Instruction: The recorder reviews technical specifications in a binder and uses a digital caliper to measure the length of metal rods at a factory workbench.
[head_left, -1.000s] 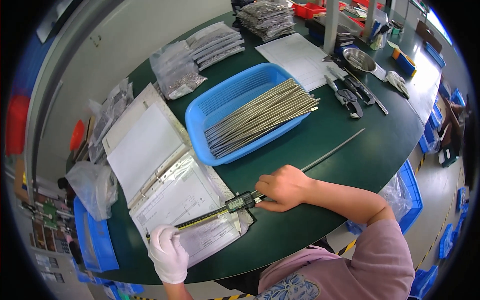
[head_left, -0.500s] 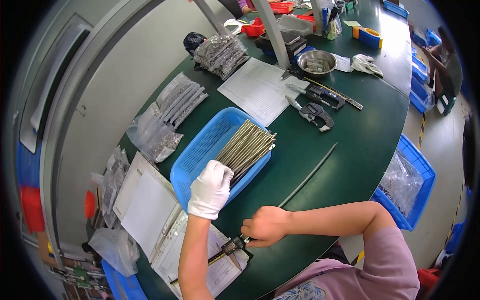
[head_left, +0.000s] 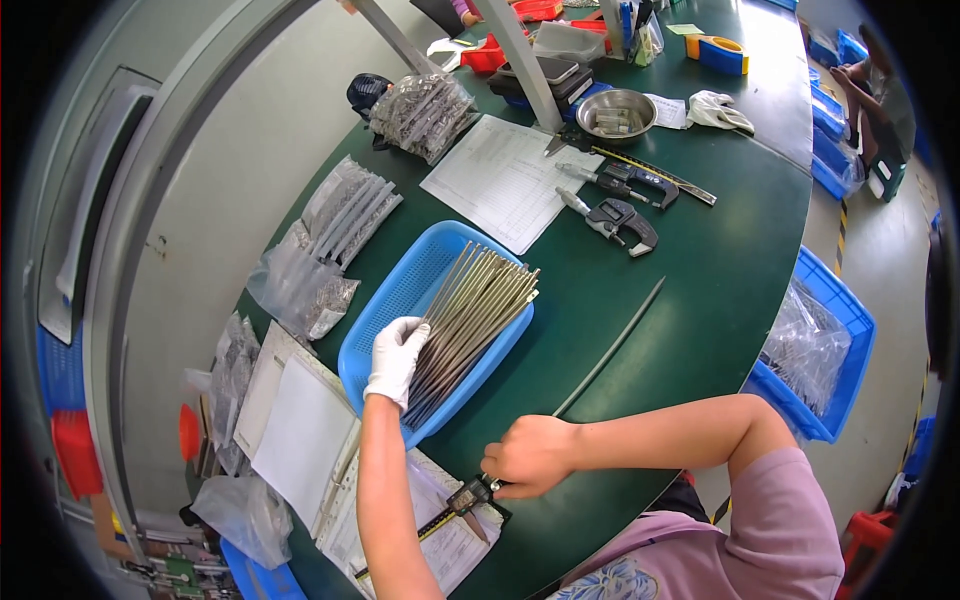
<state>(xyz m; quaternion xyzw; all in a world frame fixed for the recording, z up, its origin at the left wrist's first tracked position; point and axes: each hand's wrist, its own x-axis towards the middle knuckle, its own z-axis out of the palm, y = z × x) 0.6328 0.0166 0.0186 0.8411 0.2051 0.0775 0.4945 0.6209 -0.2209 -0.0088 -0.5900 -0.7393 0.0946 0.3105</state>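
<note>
My left hand [head_left: 396, 360], in a white glove, rests on the near end of a bundle of several long thin metal rods [head_left: 470, 322] lying in a blue plastic tray [head_left: 395, 297]; I cannot tell whether its fingers close on a rod. My right hand [head_left: 530, 457], bare, is closed on the head of a digital caliper [head_left: 462, 503] that lies across an open binder of plastic-sleeved sheets [head_left: 300, 440]. One single metal rod [head_left: 612, 345] lies on the green table just beyond my right hand.
Two micrometers [head_left: 625, 220], a printed sheet [head_left: 510, 180], a steel bowl [head_left: 615, 112] and bags of metal parts [head_left: 340, 215] lie farther back on the green table [head_left: 720, 260]. A blue crate [head_left: 815, 345] with bagged parts stands at the right edge. A person sits at far right.
My left hand left the caliper's far end and reached up onto the rods in the blue tray. My right hand stayed on the caliper. The view swung left.
</note>
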